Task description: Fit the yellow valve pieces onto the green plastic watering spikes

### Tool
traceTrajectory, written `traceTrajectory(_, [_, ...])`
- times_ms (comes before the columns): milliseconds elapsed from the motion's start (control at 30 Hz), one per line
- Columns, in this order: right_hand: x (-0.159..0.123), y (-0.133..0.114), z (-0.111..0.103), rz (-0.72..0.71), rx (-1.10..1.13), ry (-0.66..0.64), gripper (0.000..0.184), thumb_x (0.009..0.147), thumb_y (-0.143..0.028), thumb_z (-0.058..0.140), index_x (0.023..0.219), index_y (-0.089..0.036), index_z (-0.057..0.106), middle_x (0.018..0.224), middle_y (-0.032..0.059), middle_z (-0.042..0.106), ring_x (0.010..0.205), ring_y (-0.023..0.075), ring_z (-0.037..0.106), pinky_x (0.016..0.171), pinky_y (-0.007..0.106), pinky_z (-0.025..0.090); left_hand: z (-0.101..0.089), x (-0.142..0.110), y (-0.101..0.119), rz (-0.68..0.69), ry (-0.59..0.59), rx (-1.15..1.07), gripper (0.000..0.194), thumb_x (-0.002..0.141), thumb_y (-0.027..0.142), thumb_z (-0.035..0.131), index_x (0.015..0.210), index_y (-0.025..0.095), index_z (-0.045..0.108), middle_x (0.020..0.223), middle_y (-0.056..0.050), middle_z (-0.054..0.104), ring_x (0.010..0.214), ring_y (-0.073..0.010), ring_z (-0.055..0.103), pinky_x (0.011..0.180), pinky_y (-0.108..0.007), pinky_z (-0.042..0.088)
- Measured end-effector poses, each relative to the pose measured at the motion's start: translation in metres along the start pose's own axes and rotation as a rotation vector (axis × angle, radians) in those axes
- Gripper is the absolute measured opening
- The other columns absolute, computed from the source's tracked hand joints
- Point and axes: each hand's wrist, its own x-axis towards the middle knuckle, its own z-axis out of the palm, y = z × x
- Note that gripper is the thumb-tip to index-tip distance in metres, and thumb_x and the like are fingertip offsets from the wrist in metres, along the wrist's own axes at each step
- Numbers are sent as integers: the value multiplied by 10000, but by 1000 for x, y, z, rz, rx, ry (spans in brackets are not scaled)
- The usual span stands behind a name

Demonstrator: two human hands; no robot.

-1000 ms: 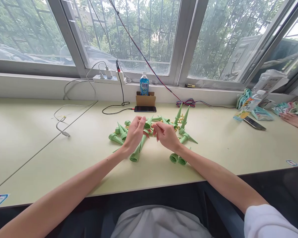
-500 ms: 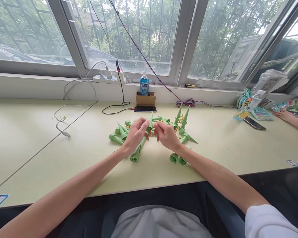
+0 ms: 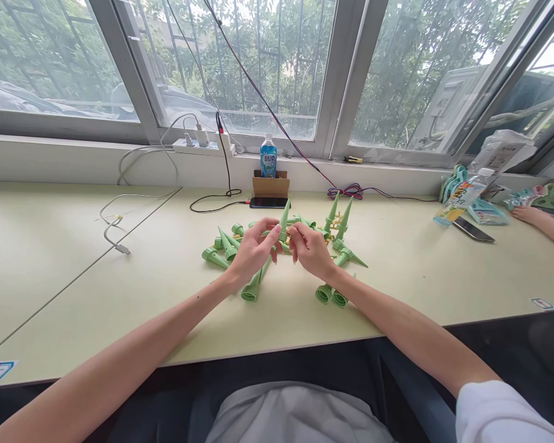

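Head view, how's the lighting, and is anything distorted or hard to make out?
Head view: daylight leaves the windows pale and hazy, shadows on the table look soft, and the outer frames splay toward the top; same head view: the green cone in the left hand reads clearly, but detail by the right hand is too small to tell.

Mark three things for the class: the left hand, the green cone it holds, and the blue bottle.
Left hand (image 3: 253, 247), head view: back of the hand.
Green cone (image 3: 284, 223), head view: tapering side.
Blue bottle (image 3: 268, 160), head view: front label.
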Motion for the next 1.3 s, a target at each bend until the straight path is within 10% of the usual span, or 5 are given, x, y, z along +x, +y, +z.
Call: traceTrajectory(1300, [-1, -2, -1, -31, 11, 18, 355, 1010, -452, 385, 751, -216, 446, 533, -57, 500, 408, 98, 515, 483, 241, 390, 0, 1, -6, 24, -7, 9, 360, 875, 463, 619, 1152, 233, 619, 1108, -73, 665, 585, -87, 606, 454, -207, 497])
